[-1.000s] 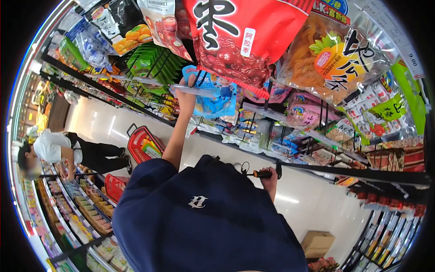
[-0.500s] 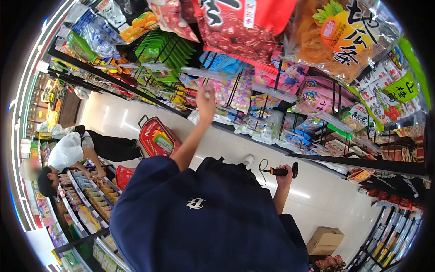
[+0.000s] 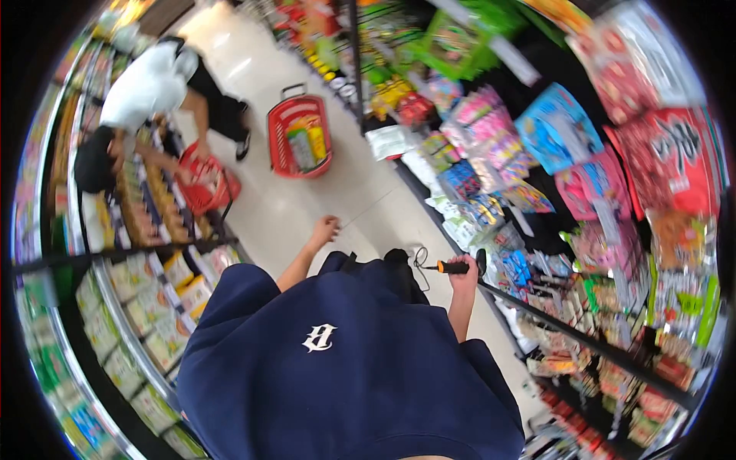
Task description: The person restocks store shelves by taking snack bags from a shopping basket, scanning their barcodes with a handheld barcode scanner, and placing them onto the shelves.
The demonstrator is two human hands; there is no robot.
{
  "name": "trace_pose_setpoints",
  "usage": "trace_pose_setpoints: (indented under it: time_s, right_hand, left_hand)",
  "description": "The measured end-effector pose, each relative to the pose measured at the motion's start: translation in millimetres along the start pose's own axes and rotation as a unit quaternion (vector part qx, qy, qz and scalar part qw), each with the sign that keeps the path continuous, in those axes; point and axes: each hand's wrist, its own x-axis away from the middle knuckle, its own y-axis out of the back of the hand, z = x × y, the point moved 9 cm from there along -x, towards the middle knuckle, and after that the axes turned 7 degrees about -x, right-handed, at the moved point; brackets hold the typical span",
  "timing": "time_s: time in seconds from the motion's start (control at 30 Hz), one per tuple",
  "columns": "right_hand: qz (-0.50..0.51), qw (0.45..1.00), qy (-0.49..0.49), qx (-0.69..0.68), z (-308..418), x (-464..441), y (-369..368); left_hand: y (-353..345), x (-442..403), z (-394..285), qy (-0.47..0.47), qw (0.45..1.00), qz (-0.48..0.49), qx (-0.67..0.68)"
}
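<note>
My left hand (image 3: pixel 327 228) hangs in front of my body over the pale floor, its fingers curled closed. Whatever it may hold is too small to make out. My right hand (image 3: pixel 464 277) is wrapped around the handle of a black-and-orange handheld scanner (image 3: pixel 452 267), level with the lower part of the right-hand shelves. A thin dark cord (image 3: pixel 419 261) loops from the scanner's handle end. Ahead on the floor stands a red shopping basket (image 3: pixel 272 146) with green and yellow packages (image 3: pixel 307 142) inside, apart from both hands.
Hanging snack bags (image 3: pixel 563 126) fill the rack on the right, whose black shelf edge (image 3: pixel 590 337) runs close by my right hand. On the left, a person in a white top (image 3: pixel 149 84) bends over another red basket (image 3: pixel 203 184) beside shelves of packaged goods (image 3: pixel 157 322).
My left hand has dropped from the hanging snack bags to in front of my body. The view has turned left along the aisle. My right hand keeps hold of the scanner.
</note>
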Motion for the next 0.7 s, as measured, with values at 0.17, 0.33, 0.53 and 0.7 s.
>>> trace_pose_setpoints:
  time_s: [0.17,0.33,0.53,0.7]
  right_hand:
    - [0.063,0.986,-0.091,0.121,-114,32,-90]
    - [0.050,0.947,-0.219,0.229,-248,63,-120]
    - [0.135,0.888,-0.171,0.405,-294,83,-183]
    - [0.075,0.920,-0.141,0.358,-309,41,-204]
  left_hand:
    - [157,71,117,-0.001,0.876,-0.163,-0.454]
    - [185,119,151,-0.005,0.957,-0.073,-0.281]
    - [185,103,190,0.071,0.956,-0.113,-0.262]
    - [175,60,173,0.048,0.983,-0.083,-0.156]
